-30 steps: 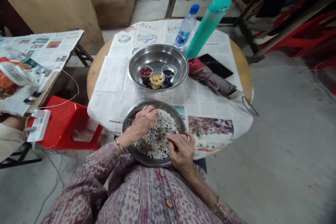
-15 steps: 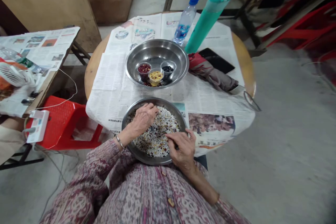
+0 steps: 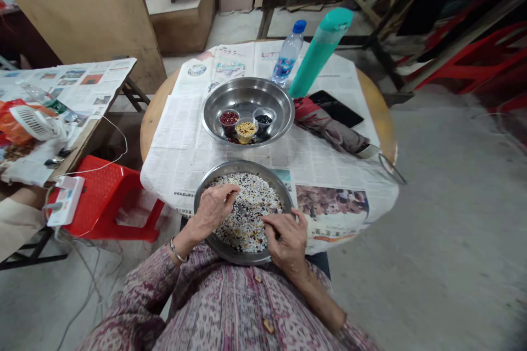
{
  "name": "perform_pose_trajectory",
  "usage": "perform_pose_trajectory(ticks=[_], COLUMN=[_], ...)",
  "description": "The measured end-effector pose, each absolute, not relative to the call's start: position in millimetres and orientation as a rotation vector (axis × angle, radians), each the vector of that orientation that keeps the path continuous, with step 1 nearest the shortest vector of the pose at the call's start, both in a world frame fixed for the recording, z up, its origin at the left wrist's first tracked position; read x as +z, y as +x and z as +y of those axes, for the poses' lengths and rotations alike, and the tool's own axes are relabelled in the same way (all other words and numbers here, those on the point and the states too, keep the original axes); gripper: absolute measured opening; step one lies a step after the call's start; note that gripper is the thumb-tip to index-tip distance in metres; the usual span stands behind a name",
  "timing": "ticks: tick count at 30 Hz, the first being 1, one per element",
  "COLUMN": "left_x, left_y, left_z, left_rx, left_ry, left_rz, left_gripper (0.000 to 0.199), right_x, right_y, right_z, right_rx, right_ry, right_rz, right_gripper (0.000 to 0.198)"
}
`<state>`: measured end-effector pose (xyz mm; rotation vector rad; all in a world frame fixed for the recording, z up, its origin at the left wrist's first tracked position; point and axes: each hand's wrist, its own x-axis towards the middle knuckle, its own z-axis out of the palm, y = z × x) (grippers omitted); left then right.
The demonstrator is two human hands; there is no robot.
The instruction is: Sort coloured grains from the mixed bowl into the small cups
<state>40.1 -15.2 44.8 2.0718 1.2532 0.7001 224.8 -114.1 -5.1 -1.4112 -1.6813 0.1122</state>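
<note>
A steel bowl [image 3: 284, 189] close to my body holds mixed grain [image 3: 257, 197], mostly white with dark, red and yellow bits. Over its left side my left hand [image 3: 214, 211] is closed, thumb and fingertips pinched together; whatever is between them is too small to see. My right hand [image 3: 287, 238] reaches over the right rim, thumb against index finger low at the grain, its pinch also too small to make out. Behind stands a larger steel bowl [image 3: 247, 88] with small clear cups of red beans [image 3: 228, 117], yellow kernels [image 3: 246, 129] and black beans [image 3: 263, 119]. Loose dark red beans lie beside the cups.
Newspaper [image 3: 173, 137] covers the round table. Toward the back right are a water bottle [image 3: 287, 57], a tall green bottle [image 3: 321, 52], a dark tablet-like slab [image 3: 337, 108] and a folded umbrella [image 3: 333, 126]. A red stool [image 3: 102, 197] bears a power strip [image 3: 66, 200] at left.
My left hand has drawn back toward me and left from the middle of the grain, its fingertips now pinched. My right hand is nearly unmoved. The view has tilted up slightly.
</note>
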Motion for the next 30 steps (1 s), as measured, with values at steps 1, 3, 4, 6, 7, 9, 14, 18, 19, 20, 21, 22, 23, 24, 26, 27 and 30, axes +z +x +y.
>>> perform_pose_trajectory(ticks=[1,3,4,6,7,9,14,18,19,20,21,22,23,24,26,27,30], left_x=[48,54,57,62,63,66,75,88,91,94,96,97,97,96,94,92,90], left_y=[41,42,42,42,42,41,40,43,44,47,49,53,56,60,67,71,75], left_z=[-16,-16,-16,-17,-17,-17,-7,27,41,56,72,90,107,125,156,168,188], left_rx=[0.713,0.721,0.717,0.708,0.705,0.703,0.743,0.8,0.827,0.849,0.888,0.926,0.96,0.985,0.953,0.902,0.785], left_ry=[1.926,1.589,1.431,1.19,1.11,1.019,1.164,1.574,1.718,1.874,2.021,2.142,2.236,2.316,2.43,2.461,2.491], left_rz=[1.242,1.193,1.161,1.097,1.072,1.044,1.107,1.193,1.221,1.243,1.264,1.277,1.296,1.316,1.362,1.392,1.44], left_gripper=[0.013,0.015,0.018,0.024,0.026,0.027,0.02,0.018,0.017,0.016,0.015,0.014,0.015,0.016,0.017,0.017,0.019], right_x=[-5,-6,-6,-7,-7,-8,-8,-7,-7,-7,-7,-7,-6,-6,-6,-6,-5], right_y=[225,225,226,226,226,227,227,227,227,227,227,227,227,227,228,228,228], right_z=[-114,-115,-115,-115,-115,-115,-116,-115,-115,-115,-115,-115,-115,-115,-115,-115,-115], right_rx=[0.108,0.097,0.095,0.096,0.098,0.1,0.119,0.118,0.122,0.125,0.128,0.13,0.131,0.131,0.134,0.139,0.144], right_ry=[-1.411,-1.41,-1.411,-1.412,-1.41,-1.403,-1.391,-1.372,-1.37,-1.371,-1.372,-1.371,-1.368,-1.365,-1.362,-1.365,-1.369], right_rz=[-1.684,-1.685,-1.683,-1.685,-1.686,-1.686,-1.678,-1.658,-1.657,-1.656,-1.657,-1.66,-1.662,-1.662,-1.659,-1.657,-1.653], right_gripper=[0.022,0.022,0.021,0.02,0.02,0.02,0.02,0.021,0.021,0.021,0.021,0.021,0.021,0.021,0.021,0.021,0.02])
